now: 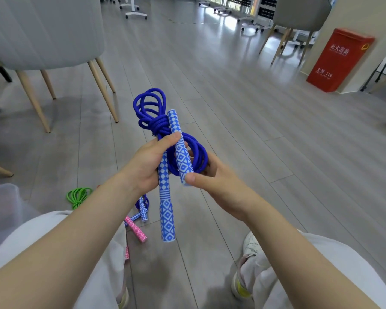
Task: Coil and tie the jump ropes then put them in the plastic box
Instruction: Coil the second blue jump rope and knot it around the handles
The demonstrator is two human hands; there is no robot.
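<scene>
Grey plank floor (254,134) runs out ahead, with a grey chair (45,34) on pale wooden legs to the left and a red cabinet (339,61) far off on the right. Held up over that floor is the blue jump rope (151,121), its cord already coiled and bound by a knot at the middle, with loops standing above the knot and more loops hanging below between the hands.

Its 2 patterned handles differ in position: the upper handle (179,150) slants across the coil, and the lower handle (166,210) hangs straight down. The left hand (147,166) grips the bundle just under the knot, thumb curled over the cord. The right hand (212,177) pinches the bottom end of the upper handle with its thumb, while its other fingers are curled behind the lower loops.

By my reading, the tying step on this rope is nearly finished; what remains is snugging the handle in. The next move calls for carrying the bundle left and down to the clear plastic box (2,210) without letting the knot loosen.

On the floor near the knees lie a green rope (78,195), a pink handle (136,230) and another blue-handled rope (143,210), apparently not yet packed.
</scene>
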